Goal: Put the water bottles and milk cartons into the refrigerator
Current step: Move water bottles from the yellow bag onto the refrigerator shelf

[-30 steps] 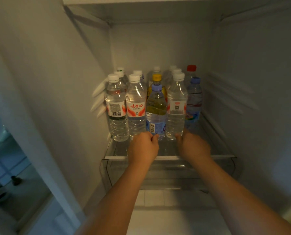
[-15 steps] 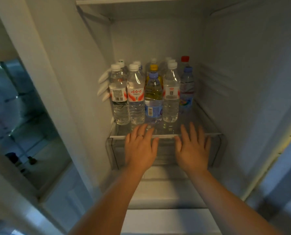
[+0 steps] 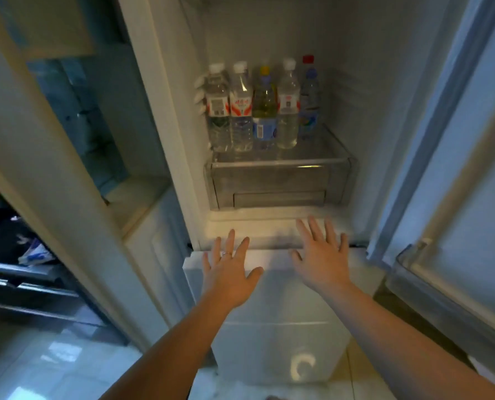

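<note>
Several water bottles [image 3: 242,108] stand upright in rows on the glass shelf [image 3: 312,157] inside the open refrigerator. Among them is a yellow-capped bottle [image 3: 264,102], and a red-capped one [image 3: 308,60] stands at the back right. My left hand [image 3: 229,272] and my right hand [image 3: 321,255] hover open, fingers spread, well in front of and below the shelf, touching nothing. No milk cartons are in view.
A clear drawer [image 3: 278,186] sits under the shelf. The white lower freezer door [image 3: 278,342] lies beneath my hands. The open fridge door [image 3: 457,197] stands at right. A cabinet [image 3: 142,226] and dark shelving [image 3: 24,269] are at left.
Both hands let go of the front bottles, opened, and drew back and down away from the shelf. The view pulled back from the refrigerator.
</note>
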Available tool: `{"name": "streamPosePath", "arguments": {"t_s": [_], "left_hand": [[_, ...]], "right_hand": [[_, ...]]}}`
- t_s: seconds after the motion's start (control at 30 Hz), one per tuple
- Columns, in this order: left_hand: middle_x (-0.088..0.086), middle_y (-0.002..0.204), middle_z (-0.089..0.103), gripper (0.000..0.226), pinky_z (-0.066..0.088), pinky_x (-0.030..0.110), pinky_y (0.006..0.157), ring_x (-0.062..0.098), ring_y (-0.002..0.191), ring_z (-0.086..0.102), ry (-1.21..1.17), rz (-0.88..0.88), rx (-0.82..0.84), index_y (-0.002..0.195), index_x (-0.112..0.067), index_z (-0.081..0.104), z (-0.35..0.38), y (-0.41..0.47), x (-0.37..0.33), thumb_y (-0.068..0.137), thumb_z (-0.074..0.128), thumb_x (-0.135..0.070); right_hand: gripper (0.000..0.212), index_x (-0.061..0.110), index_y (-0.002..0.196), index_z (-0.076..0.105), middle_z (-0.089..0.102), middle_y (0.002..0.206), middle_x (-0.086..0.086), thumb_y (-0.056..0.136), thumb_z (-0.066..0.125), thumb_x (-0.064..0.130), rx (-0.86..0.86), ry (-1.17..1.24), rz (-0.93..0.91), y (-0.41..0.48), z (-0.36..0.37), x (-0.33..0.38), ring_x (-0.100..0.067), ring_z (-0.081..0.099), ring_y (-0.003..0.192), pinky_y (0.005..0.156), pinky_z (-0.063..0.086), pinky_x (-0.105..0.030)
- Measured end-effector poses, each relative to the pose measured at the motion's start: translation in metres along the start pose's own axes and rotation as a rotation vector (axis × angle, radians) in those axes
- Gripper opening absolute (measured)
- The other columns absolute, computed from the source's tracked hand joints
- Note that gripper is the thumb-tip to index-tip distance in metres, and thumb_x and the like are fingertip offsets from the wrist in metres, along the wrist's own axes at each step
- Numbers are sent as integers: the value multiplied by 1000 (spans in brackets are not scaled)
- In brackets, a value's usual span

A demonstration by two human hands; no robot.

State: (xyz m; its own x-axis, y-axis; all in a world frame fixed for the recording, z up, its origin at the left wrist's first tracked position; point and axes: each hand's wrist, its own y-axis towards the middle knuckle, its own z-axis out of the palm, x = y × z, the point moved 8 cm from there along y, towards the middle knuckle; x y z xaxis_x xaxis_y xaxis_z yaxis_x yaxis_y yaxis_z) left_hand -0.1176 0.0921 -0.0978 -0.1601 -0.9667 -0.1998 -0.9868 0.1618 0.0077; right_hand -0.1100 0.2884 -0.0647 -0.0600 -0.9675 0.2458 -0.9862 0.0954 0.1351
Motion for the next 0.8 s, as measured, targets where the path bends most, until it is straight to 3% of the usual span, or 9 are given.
{"name": "streamPosePath", "arguments": {"t_s": [0.4, 0.8], "left_hand": [[-10, 165, -3, 74, 5, 47, 122, 20, 152, -5, -255, 40, 43, 154, -41, 12, 34, -203, 1, 92, 42, -67], [-15, 164, 6, 68, 8, 44, 120, 13, 151, -2, -440, 46, 176, 151, -44, 21, 98, -329, -93, 91, 46, -64]], "right_hand": [[63, 32, 152, 19, 22, 160, 6, 97, 43, 48, 39, 22, -72, -207, 8, 7, -26, 14, 149, 117, 14, -49], [61, 32, 150, 28, 30, 157, 8, 95, 50, 46, 142, 38, 31, -367, 18, -101, -23, 20, 146, 114, 20, -46]]}}
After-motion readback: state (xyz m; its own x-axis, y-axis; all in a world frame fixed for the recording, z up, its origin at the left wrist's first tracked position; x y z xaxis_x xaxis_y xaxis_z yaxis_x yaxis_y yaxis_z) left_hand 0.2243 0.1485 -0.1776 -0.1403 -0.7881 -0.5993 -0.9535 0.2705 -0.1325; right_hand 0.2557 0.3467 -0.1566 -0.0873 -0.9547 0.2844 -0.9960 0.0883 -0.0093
